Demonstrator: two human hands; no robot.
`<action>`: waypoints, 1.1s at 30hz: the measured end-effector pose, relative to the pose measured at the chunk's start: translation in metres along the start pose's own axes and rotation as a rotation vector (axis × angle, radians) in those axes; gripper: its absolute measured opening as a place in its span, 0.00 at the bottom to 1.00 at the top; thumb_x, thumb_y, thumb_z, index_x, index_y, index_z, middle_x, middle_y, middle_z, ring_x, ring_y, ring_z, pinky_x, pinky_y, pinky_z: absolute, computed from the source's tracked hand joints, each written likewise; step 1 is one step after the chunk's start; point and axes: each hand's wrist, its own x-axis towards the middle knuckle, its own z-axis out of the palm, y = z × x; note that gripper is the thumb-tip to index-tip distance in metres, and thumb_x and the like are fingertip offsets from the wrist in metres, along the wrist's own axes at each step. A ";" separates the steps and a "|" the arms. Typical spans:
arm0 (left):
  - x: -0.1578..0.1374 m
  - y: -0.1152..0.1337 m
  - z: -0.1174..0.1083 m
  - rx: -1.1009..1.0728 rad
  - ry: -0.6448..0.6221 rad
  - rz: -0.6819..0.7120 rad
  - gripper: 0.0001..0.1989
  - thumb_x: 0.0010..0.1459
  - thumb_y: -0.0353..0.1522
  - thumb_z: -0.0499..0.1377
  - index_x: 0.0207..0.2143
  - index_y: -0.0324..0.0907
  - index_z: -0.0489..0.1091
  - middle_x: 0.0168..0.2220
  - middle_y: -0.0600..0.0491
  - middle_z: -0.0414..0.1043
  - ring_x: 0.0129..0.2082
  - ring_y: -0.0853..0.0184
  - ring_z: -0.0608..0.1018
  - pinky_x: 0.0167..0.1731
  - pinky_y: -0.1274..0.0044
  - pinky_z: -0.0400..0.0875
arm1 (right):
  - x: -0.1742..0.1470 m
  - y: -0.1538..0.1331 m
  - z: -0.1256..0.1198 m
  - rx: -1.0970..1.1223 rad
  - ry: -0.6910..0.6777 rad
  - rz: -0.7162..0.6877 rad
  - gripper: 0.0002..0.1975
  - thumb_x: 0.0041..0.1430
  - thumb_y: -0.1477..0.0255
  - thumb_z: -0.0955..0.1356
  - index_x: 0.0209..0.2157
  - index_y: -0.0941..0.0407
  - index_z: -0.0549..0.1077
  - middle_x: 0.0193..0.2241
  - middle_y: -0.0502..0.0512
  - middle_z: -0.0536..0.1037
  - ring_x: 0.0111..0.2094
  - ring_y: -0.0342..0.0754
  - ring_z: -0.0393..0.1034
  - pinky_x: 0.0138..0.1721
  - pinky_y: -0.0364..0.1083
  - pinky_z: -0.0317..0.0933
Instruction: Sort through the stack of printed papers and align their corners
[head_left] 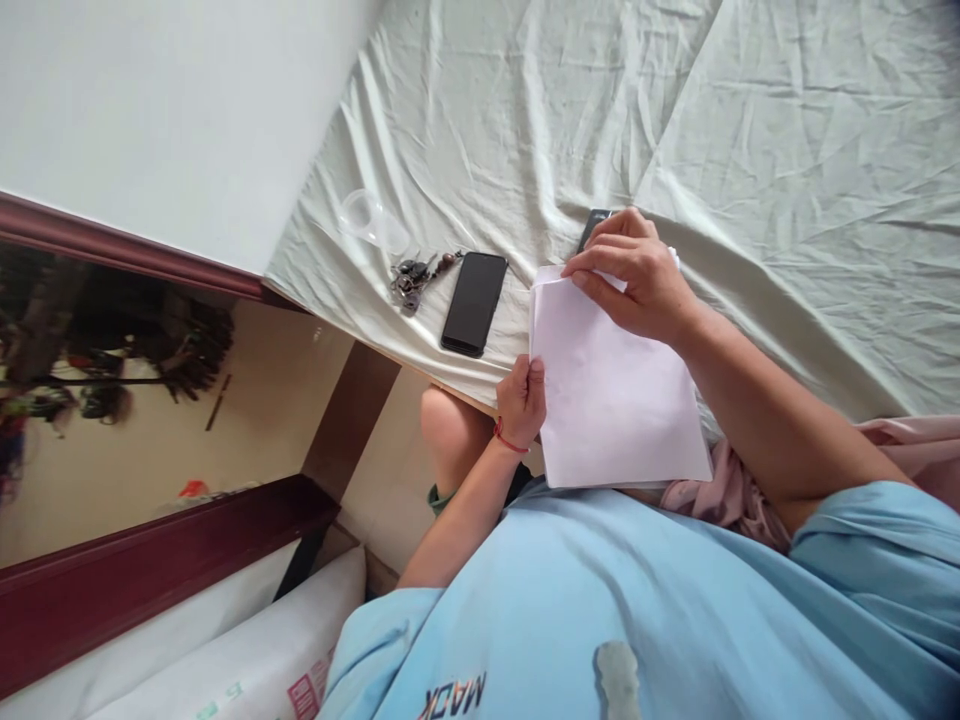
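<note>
A stack of white paper sheets (619, 400) lies close against my body, its far edge toward the pale cloth. My left hand (523, 400) is closed on the stack's left edge, thumb on top. At the far left corner, my right hand (634, 270) pinches the edge of the paper between thumb and fingers. Partly hidden behind the right hand is a dark, flat object (592, 228); its kind does not show. To the left of the paper, a black smartphone (475, 303) lies with its screen up and dark.
Beside the phone lies a bunch of keys (411, 280) with a beaded strap. A clear plastic cup (373, 220) rests on its side behind them. Wrinkled pale green cloth (787, 200) covers the surface. A dark red wooden rail (150, 545) and a white sack (300, 640) are at lower left.
</note>
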 end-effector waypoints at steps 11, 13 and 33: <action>-0.001 0.001 -0.002 0.015 -0.018 -0.056 0.33 0.72 0.63 0.47 0.36 0.46 0.70 0.25 0.57 0.69 0.25 0.67 0.69 0.28 0.75 0.64 | -0.002 0.009 0.011 -0.105 0.009 0.124 0.16 0.75 0.62 0.63 0.39 0.52 0.80 0.38 0.62 0.81 0.54 0.66 0.71 0.61 0.71 0.60; -0.002 0.000 -0.002 0.024 -0.018 -0.054 0.33 0.72 0.63 0.48 0.39 0.46 0.72 0.27 0.56 0.72 0.26 0.66 0.72 0.29 0.75 0.66 | -0.002 0.012 0.011 -0.115 0.009 0.149 0.16 0.75 0.63 0.63 0.39 0.53 0.79 0.38 0.62 0.81 0.55 0.66 0.71 0.61 0.71 0.60; -0.002 -0.005 0.000 -0.011 0.022 -0.050 0.29 0.76 0.57 0.47 0.45 0.45 0.75 0.35 0.50 0.80 0.34 0.61 0.80 0.36 0.72 0.73 | -0.004 0.027 0.004 0.003 0.019 0.173 0.13 0.72 0.63 0.67 0.37 0.51 0.81 0.40 0.59 0.82 0.52 0.61 0.74 0.55 0.64 0.73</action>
